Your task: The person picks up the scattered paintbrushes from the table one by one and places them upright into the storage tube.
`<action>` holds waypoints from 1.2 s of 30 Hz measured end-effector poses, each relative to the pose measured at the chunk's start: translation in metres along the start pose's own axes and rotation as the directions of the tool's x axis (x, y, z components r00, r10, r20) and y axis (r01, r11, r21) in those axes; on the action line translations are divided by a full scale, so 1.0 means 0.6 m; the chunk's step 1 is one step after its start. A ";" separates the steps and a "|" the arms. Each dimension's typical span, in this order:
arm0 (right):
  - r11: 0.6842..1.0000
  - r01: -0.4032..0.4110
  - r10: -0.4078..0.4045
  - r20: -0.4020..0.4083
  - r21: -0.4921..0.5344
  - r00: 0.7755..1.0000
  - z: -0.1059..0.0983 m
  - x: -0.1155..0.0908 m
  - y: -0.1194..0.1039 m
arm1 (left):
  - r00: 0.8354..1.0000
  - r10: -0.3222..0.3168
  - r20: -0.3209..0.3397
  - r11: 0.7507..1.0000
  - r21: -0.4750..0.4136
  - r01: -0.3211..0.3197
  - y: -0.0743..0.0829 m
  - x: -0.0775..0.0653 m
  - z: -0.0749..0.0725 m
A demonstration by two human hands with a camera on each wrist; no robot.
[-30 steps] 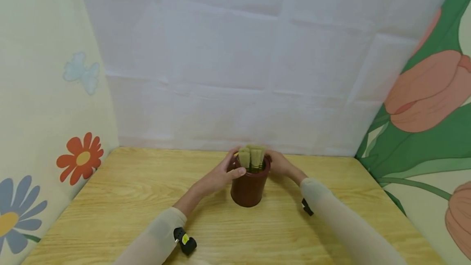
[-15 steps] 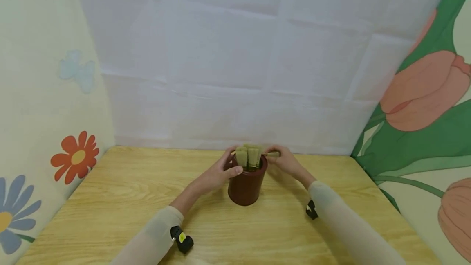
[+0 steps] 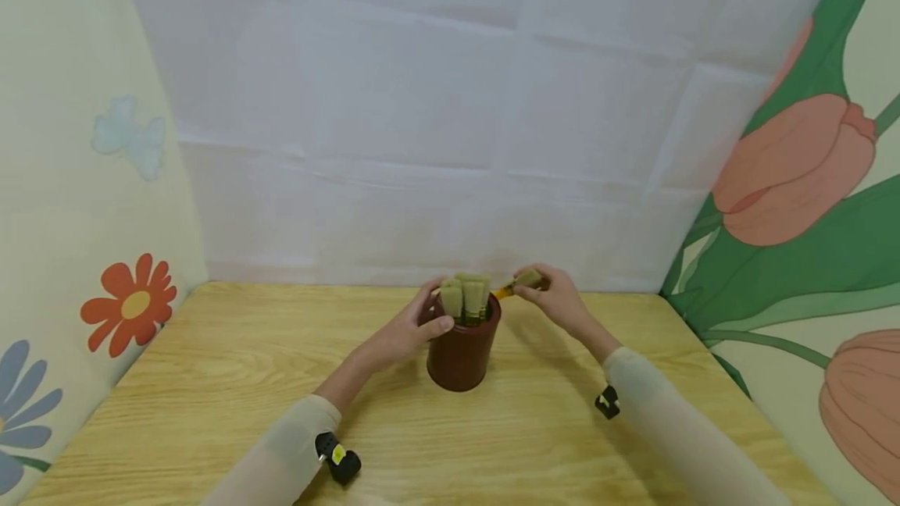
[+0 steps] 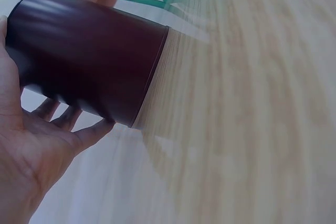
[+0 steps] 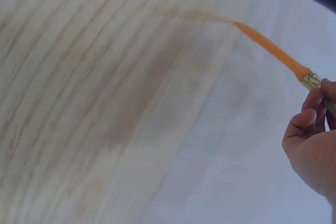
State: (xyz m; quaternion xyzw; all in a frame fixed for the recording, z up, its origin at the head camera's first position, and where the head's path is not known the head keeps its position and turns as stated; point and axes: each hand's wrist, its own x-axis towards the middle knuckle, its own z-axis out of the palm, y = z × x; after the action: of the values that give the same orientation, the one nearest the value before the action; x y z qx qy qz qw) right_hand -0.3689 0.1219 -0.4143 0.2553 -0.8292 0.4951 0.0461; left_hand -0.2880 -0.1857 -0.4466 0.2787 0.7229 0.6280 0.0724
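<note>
A dark red-brown cylindrical brush pot (image 3: 460, 358) stands upright on the table. Several flat paintbrushes (image 3: 473, 299) are in it, pale bristles up. My left hand (image 3: 408, 328) grips the pot from its left side near the rim, thumb in front. In the left wrist view, the fingers spread along the pot's wall (image 4: 89, 56). To the right of the rim, my right hand (image 3: 555, 297) pinches a paintbrush (image 3: 529, 279) near its metal band. That brush's orange handle (image 5: 270, 48) shows whole in the right wrist view, with its tip pointing away from the hand.
The wooden tabletop (image 3: 232, 381) reaches back to a white cloth backdrop (image 3: 351, 100). Flower-printed panels (image 3: 787, 178) stand at left and right. Each forearm wears a small black camera (image 3: 337, 459).
My right hand has come out from behind the pot's rim and moved right and up, drawing a paintbrush out of the pot. The left hand keeps its hold on the pot.
</note>
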 end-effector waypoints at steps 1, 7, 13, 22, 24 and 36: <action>1.000 0.010 -0.010 -0.008 -0.001 1.000 -0.001 -0.002 -0.005 | 1.000 0.004 0.000 1.000 -0.004 -0.004 -0.001 0.000 -0.001; 0.995 0.087 -0.083 -0.087 0.041 0.993 -0.010 -0.020 -0.056 | 1.000 0.010 0.002 1.000 -0.021 -0.010 0.000 -0.004 -0.005; 0.973 0.231 -0.230 -0.151 -0.012 0.961 -0.026 -0.037 -0.116 | 1.000 0.007 0.002 1.000 -0.017 -0.007 0.005 -0.003 -0.007; 0.858 0.494 -0.514 -0.212 -0.142 0.831 -0.043 -0.078 -0.255 | 1.000 0.000 0.000 1.000 -0.019 0.000 0.004 -0.001 -0.005; 0.820 0.557 -0.572 -0.231 -0.134 0.787 -0.045 -0.080 -0.271 | 1.000 -0.005 0.002 1.000 -0.022 0.005 0.006 -0.002 -0.004; 0.802 0.596 -0.591 -0.170 -0.023 0.789 -0.012 -0.080 -0.302 | 1.000 -0.029 0.012 0.999 -0.022 0.030 0.007 -0.004 -0.001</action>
State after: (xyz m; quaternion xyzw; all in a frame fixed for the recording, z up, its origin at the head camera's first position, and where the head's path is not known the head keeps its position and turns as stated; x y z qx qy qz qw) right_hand -0.2433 0.0774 -0.2818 0.4607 -0.6920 0.4886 0.2648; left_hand -0.2846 -0.1870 -0.4429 0.2707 0.7196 0.6333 0.0887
